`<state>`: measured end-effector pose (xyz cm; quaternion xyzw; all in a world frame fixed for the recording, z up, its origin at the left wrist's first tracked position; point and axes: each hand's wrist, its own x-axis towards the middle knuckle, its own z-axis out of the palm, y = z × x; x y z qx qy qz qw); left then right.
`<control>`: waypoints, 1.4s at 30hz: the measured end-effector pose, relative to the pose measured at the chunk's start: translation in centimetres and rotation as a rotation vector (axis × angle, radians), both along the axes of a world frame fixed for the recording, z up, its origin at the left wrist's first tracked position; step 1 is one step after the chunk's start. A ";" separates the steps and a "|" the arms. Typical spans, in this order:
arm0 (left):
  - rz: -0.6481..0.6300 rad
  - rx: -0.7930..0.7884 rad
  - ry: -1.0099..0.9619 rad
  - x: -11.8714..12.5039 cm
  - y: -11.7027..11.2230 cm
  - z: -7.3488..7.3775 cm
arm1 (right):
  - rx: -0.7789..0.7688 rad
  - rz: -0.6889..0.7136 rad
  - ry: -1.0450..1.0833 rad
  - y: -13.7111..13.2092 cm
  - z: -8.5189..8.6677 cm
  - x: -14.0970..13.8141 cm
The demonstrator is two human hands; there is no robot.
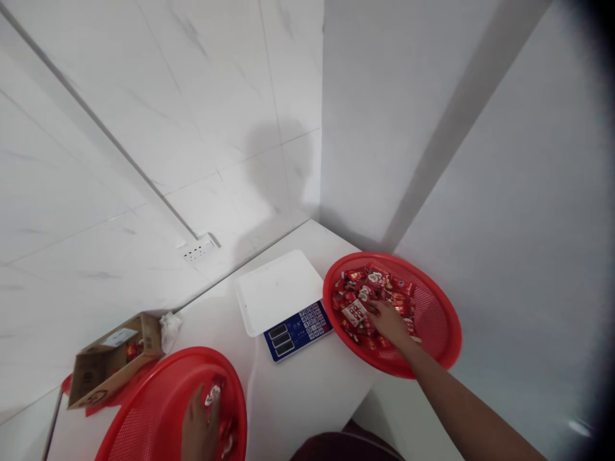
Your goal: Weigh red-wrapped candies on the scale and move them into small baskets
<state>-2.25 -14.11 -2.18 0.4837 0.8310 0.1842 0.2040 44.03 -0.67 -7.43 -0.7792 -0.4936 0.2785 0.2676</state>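
My left hand [199, 424] is down inside the left red plastic basket [139, 410]. Between its thumb and fingers is a small red-and-white wrapped candy [212, 393], and more red wrappers lie beside it, partly hidden and blurred. On the other side, my right hand [388, 321] reaches into the right red basket [444, 333], which holds a heap of red wrapped candies [377, 278]. Its fingers are bent onto the heap beside a white-and-red packet [354, 312]; the fingertips are partly buried, and I cannot make out what they grip.
A scale with a white pan [281, 285] and blue keypad panel [298, 331] stands between the baskets on the white table [288, 400]. An open cardboard box [115, 355] with some red packets stands at the left. Crumpled white tissue [170, 326] lies beside it. Walls border the table's back and right.
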 end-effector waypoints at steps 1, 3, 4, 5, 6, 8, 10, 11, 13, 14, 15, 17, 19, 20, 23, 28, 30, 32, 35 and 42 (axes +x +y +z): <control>-0.020 0.028 0.006 0.7 0.4 0.3 | -0.015 0.027 -0.047 0.2 0.1 -0.4; -0.057 0.111 -0.009 2.3 1.1 0.9 | -0.073 0.129 -0.188 0.6 0.2 -1.5; -0.072 0.141 -0.017 3.2 1.4 1.3 | -0.113 0.186 -0.265 0.7 0.3 -2.1; -0.087 0.156 -0.030 4.1 1.5 1.6 | -0.152 0.230 -0.332 0.8 0.4 -2.7; -0.101 0.158 -0.047 4.9 1.7 1.9 | -0.184 0.249 -0.376 0.9 0.5 -3.1; -0.128 0.158 -0.081 6.5 1.7 2.3 | -0.233 0.216 -0.361 0.9 0.7 -3.7; -0.156 0.172 -0.105 7.7 1.5 2.4 | -0.275 0.183 -0.287 0.8 0.8 -3.5; -0.172 0.186 -0.112 8.1 1.3 2.3 | -0.295 0.181 -0.245 0.7 0.9 -3.2; -0.197 0.211 -0.123 8.6 1.0 1.9 | -0.312 0.204 -0.169 0.4 1.2 -2.3; -0.206 0.216 -0.130 8.7 0.8 1.7 | -0.304 0.223 -0.135 0.3 1.4 -1.8; -0.215 0.217 -0.140 8.8 0.6 1.5 | -0.288 0.243 -0.095 0.1 1.7 -1.2; -0.225 0.214 -0.176 9.1 0.4 1.3 | -0.243 0.289 -0.023 -0.2 2.8 -0.4; -0.231 0.209 -0.245 9.7 0.5 1.5 | -0.180 0.307 0.052 -0.7 4.4 -0.2; -0.232 0.204 -0.292 10.1 0.6 1.7 | -0.144 0.304 0.114 -1.1 5.3 -0.5; -0.245 0.139 -0.497 12.5 1.4 3.2 | -0.073 0.328 0.394 -2.5 8.1 -3.0; -0.312 -0.066 -0.978 16.9 2.7 5.7 | -0.108 0.616 0.599 -5.7 10.4 -10.1; -0.280 -0.102 -1.089 17.7 2.9 5.9 | -0.154 0.660 0.673 -6.7 10.5 -12.1; -0.227 -0.097 -1.144 17.7 2.9 5.6 | -0.227 0.674 0.747 -7.3 10.4 -13.1; -0.176 -0.102 -1.152 16.9 2.7 4.5 | -0.290 0.685 0.786 -7.7 10.0 -13.5; 0.112 -0.117 -1.158 15.6 2.5 3.7 | -0.237 0.525 0.785 -4.6 9.5 -15.4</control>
